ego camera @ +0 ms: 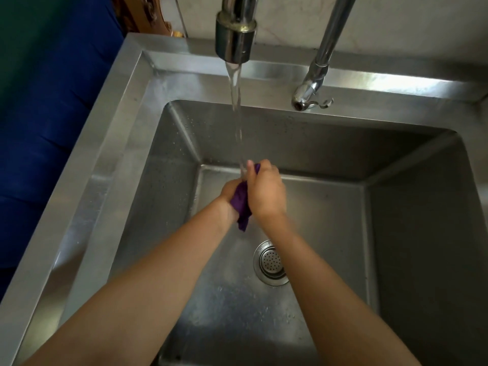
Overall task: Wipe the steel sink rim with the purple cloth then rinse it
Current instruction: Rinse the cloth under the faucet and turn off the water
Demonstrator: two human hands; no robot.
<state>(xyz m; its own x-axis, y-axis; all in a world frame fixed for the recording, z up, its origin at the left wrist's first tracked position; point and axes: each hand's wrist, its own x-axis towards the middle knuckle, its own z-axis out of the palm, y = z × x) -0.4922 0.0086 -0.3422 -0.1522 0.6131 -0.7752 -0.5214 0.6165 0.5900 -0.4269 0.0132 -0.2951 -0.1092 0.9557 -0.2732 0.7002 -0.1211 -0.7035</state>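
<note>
- The purple cloth (241,204) is bunched between both hands over the steel sink (111,143) basin, directly under the tap (235,35).
- The left hand (229,190) has its fingers curled tight round the cloth.
- The right hand (266,191) is closed on the cloth's other side.
- Water (237,114) runs from the tap onto the hands.
- The drain strainer (270,262) sits nearer the camera than the tap.
</note>
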